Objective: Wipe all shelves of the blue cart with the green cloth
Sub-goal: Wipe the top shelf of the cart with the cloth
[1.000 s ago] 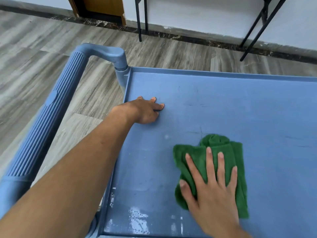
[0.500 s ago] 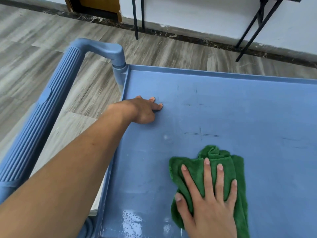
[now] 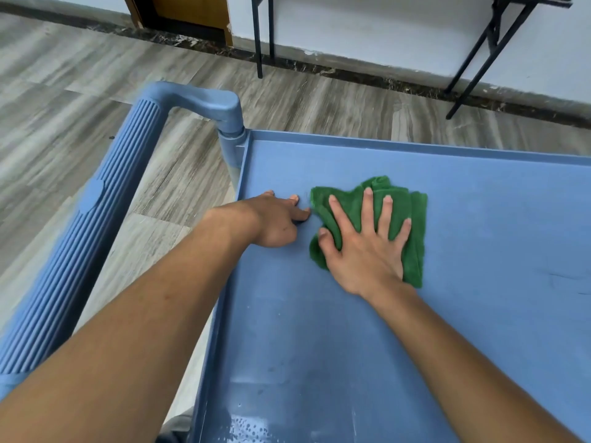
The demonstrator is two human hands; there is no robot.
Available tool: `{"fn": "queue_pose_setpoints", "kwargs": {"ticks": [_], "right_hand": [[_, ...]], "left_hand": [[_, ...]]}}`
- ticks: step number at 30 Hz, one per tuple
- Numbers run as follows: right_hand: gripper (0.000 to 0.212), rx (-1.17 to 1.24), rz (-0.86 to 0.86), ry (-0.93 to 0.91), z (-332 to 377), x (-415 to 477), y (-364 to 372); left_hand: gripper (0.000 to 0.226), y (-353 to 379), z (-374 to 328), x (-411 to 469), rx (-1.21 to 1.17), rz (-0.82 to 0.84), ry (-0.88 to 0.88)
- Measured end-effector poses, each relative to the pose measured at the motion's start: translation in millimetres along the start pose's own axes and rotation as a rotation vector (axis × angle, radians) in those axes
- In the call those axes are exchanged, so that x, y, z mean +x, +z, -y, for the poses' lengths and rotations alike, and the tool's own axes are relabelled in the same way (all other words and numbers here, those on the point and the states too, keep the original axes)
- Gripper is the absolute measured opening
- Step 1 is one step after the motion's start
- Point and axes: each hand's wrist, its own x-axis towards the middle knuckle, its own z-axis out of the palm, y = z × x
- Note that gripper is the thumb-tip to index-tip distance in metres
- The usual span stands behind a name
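2 hands [image 3: 364,247], 1 cloth [image 3: 412,219], 1 cart [image 3: 479,219].

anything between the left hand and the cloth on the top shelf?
Nothing. In the head view the left hand rests flat beside the cloth, fingertips almost at its left edge, only a sliver of bare blue shelf between.

My left hand [image 3: 275,220] sits against the raised left rim [image 3: 240,174] of the top shelf [image 3: 479,225], almost touching the green cloth [image 3: 412,212] under my right hand [image 3: 364,244]. Rightward and toward me the shelf lies open. The ribbed handle [image 3: 89,231] blocks the left side.
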Motion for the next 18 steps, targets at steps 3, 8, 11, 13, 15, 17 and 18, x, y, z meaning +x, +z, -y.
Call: {"fn": "queue_pose_setpoints", "kwargs": {"ticks": [3,8,11,13,15,17,18], "right_hand": [[0.066,0.02,0.016,0.004,4.3,39.7,-3.7],[0.069,0.036,0.037,0.027,11.6,94.2,-11.4],[0.071,0.043,0.032,0.054,15.9,109.6,-14.6],[0.072,0.04,0.034,0.059,17.5,112.3,-15.2],[0.072,0.037,0.044,0.056,17.0,111.6,-15.4],[0.072,0.04,0.052,0.046,16.4,109.8,-16.9],[0.071,0.04,0.058,0.04,16.0,109.3,-17.9]], "left_hand": [[0.063,-0.2,1.8,-1.7,-0.014,0.002,0.005],[0.062,1.3,1.7,-8.7,0.019,0.013,0.015],[0.062,7.9,-0.4,-19.9,0.074,0.027,0.033],[0.065,18.8,-1.7,-31.0,0.101,0.035,0.035],[0.069,32.4,-3.4,-43.2,0.105,0.031,0.03],[0.073,42.7,-3.9,-53.6,0.064,0.026,0.012],[0.075,44.9,-3.7,-55.7,0.035,0.022,0.005]]}}
